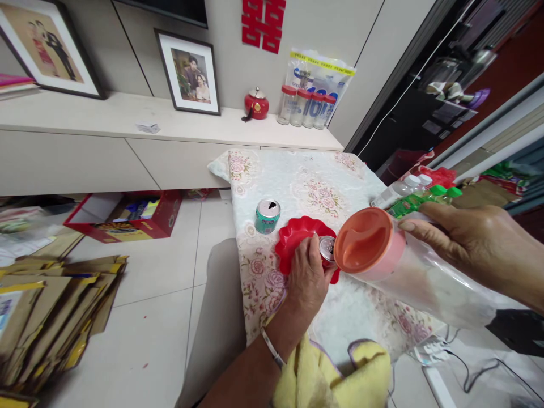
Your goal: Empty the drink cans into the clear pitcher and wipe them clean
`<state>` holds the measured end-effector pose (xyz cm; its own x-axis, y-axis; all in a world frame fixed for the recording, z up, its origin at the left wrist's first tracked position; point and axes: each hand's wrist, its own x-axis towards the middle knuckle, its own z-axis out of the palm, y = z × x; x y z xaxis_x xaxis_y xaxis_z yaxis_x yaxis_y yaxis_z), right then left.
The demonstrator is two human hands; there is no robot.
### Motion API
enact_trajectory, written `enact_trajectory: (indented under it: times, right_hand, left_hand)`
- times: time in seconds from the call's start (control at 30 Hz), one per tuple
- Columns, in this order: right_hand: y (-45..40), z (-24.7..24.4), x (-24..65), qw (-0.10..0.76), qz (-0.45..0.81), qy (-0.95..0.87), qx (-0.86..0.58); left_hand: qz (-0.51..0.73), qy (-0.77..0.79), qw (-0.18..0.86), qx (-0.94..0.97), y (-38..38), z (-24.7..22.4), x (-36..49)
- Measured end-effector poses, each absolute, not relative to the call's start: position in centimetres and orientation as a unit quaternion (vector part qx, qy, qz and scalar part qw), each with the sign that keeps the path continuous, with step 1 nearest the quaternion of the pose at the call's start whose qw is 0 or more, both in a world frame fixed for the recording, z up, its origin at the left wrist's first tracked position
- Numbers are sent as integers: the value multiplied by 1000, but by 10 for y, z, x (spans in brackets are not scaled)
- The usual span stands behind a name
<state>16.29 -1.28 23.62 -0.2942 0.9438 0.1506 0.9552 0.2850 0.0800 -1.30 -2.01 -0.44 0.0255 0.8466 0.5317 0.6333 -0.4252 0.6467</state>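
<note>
Where my left hand [306,277] curls: around a red can [327,249], over the scalloped dish [293,241] near the table's [289,181] left edge.
Right hand [471,232]: I clasp the tilted pitcher [433,277], orange lid [364,241] just beside the can's rim.

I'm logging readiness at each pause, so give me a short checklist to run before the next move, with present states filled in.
1. Red can steadied: ok, the left hand holds its side.
2. Pitcher gripped: ok, the right hand holds it near the top, tilted toward the can.
3. Orange lid on the pitcher: ok.
4. Pouring edge lined up with the red can's opening: cannot tell; the lid's rim overlaps the can top in this view.
5. Red can's base set firmly in the red dish: cannot tell; the base is hidden.
6. Teal can upright: ok, standing beside the dish.
</note>
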Motion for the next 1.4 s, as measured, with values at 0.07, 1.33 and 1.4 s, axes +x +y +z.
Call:
enact_trajectory:
  times: [0.07, 1.33, 1.4]
  right_hand:
    - [-13, 237, 163, 38, -76, -802, -592]
    - [-13, 236, 164, 35, -84, -802, -591]
    - [-13, 236, 165, 34, -85, -802, -590]
  left_hand:
    - [459, 525, 118, 707, -20, -4, -13]
    - [460, 521, 113, 710, -20, -3, -14]
    - [459, 522, 112, 710, -20, -3, -14]
